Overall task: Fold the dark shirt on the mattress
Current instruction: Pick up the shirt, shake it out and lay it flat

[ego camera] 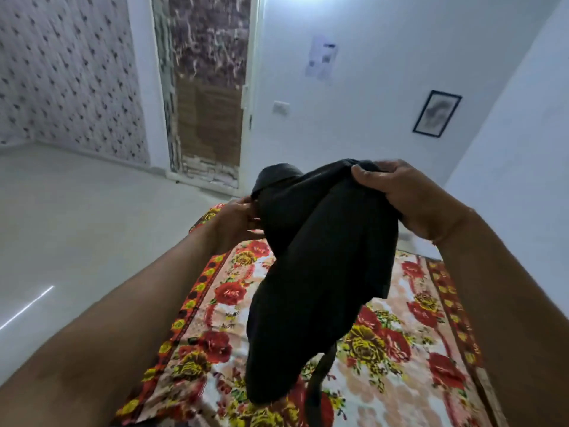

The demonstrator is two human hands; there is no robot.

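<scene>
The dark shirt [311, 272] hangs bunched in the air above the mattress [400, 349], which is covered with a red and yellow floral sheet. My left hand [237, 223] pinches the shirt's upper left edge. My right hand [415, 198] grips the upper right edge, with the fingers curled over the cloth. The shirt's lower end droops down and touches the sheet near the mattress's front part. A narrow dark piece of the shirt trails beside it.
A white floor [77, 226] spreads to the left of the mattress. A doorway [209, 103] stands beyond its far end. White walls rise behind and to the right, with a framed picture [437, 114] hung low.
</scene>
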